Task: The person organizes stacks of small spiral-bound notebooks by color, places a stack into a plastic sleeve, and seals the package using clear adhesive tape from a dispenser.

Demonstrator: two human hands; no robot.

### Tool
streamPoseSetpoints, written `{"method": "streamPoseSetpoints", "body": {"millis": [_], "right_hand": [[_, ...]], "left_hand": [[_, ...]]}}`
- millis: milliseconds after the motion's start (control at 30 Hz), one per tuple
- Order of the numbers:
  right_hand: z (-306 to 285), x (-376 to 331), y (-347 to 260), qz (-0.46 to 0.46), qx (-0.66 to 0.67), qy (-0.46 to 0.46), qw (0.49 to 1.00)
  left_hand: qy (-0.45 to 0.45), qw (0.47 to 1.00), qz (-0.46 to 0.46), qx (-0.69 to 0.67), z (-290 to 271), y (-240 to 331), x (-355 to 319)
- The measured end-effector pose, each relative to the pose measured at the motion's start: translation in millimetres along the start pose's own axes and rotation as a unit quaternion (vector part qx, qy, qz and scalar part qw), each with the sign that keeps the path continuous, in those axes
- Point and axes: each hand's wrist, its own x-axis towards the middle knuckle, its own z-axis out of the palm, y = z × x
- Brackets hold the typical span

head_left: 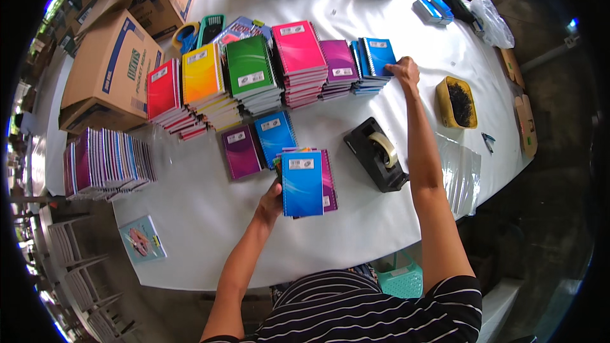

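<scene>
My left hand is closed on the left edge of several spiral notebooks, a blue notebook on top and a purple one sticking out to its right. At the far right end of the notebook row, my right hand pinches the edge of a blue spiral notebook on its pile. To its left stand piles of purple, pink, green, yellow and red notebooks. Behind the held notebooks lie another purple notebook and blue notebook.
A black tape dispenser sits between my arms. Right of it are a yellow tub of dark bits, small cutters and clear plastic sleeves. Cardboard boxes and a bundle of notebooks occupy the left.
</scene>
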Motion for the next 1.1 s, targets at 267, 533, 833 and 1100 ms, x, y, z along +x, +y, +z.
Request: {"method": "streamPoseSetpoints", "body": {"millis": [267,533,833,1100], "right_hand": [[-140,-136,-76,-0.53,0.154,-0.275,0.787],[-59,-291,-33,-0.342,0.221,-0.254,0.877],[15,-410,40,-0.041,0.549,-0.427,0.718],[90,-441,45,-0.266,0.53,-0.279,0.756]], "left_hand": [[-0.021,0.999,0.016,-0.039,1,0,0],[-0.089,0.993,0.0,-0.081,20,-20,-25],[0.068,0.923,0.067,0.374,84,10,-86],[0.046,0.831,0.27,0.484,13,-53,-81]]}}
